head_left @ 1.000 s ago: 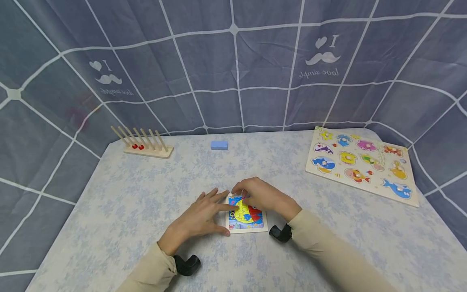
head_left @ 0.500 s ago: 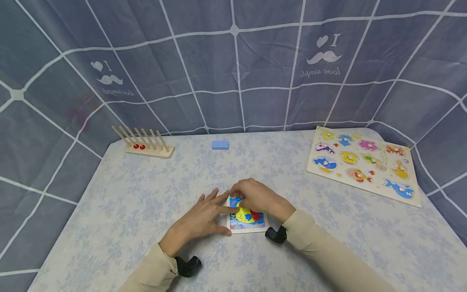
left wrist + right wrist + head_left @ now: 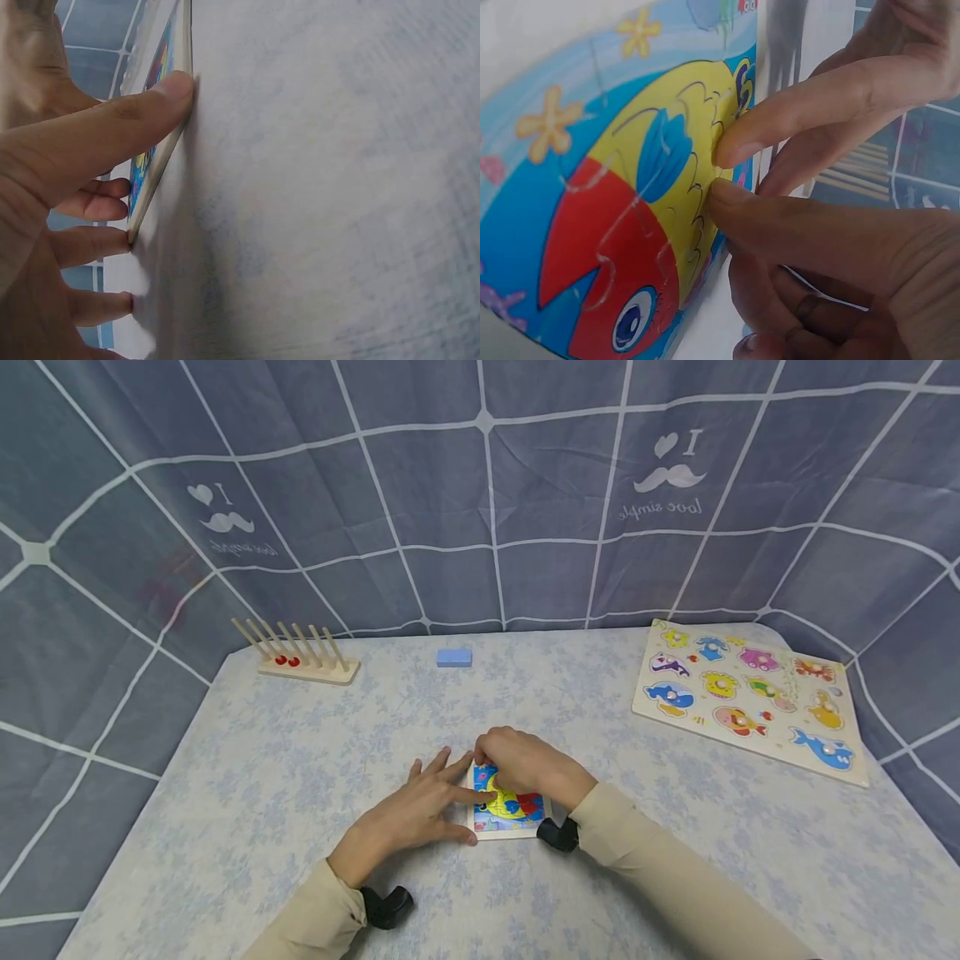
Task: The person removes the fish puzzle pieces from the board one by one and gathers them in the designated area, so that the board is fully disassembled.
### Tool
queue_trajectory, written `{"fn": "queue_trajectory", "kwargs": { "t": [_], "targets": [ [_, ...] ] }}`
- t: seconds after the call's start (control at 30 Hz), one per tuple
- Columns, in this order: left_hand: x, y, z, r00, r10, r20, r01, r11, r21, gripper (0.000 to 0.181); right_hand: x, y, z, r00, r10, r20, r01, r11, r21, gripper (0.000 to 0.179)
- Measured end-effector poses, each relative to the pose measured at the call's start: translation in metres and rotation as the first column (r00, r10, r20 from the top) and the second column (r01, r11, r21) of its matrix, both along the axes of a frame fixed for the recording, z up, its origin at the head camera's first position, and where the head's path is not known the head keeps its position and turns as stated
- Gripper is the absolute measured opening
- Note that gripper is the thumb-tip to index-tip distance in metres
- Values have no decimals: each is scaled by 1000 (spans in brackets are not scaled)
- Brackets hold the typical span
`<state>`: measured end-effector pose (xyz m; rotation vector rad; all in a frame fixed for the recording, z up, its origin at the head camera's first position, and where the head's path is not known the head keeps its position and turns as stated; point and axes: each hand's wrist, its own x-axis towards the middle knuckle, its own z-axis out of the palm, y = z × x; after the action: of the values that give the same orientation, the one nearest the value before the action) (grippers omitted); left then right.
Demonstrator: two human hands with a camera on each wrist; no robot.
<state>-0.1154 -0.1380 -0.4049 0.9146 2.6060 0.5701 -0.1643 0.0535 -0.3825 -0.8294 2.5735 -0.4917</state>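
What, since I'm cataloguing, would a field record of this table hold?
Puzzle: square wooden-framed fish jigsaw, red and yellow
Left hand: spread, thumb and index touching jigsaw
Right hand: thumb on jigsaw, fingers curled
Back left: pale wooden peg rack, two red beads
Back centre: light blue rectangular block
Back right: cream rectangular board, colourful animal pieces

Square jigsaw puzzle in a pale wooden frame, lying flat at lower centre of the head view. Shows a fish on blue: yellow body, blue fin, red head towards frame right in the head view. Pieces seated, with curved joints visible in the right-wrist view; area beneath the fingers hidden. Touched at the left edge by the thumb of the left hand, and on the yellow by the thumb of the right hand.
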Motion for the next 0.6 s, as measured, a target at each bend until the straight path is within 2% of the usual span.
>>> {"fn": "queue_trajectory", "kwargs": {
  "t": [0.17,0.37,0.47,0.6],
  "targets": [
    [0,0,0,1000,-5,17,5,1000,4,59,-2,-1,1,999,-19,30,19,1000,-2,27],
    [0,2,3,1000,-1,16,1,1000,-4,58,-1,2,0,996,-14,91,23,995,-96,23],
    [0,2,3,1000,0,18,0,1000,-1,59,2,2,0,997,-26,66,33,994,-108,28],
    [1,1,2,999,9,33,-9,1000,19,59,4,0,0,998,-52,25,53,996,-74,36]
  ]
}}
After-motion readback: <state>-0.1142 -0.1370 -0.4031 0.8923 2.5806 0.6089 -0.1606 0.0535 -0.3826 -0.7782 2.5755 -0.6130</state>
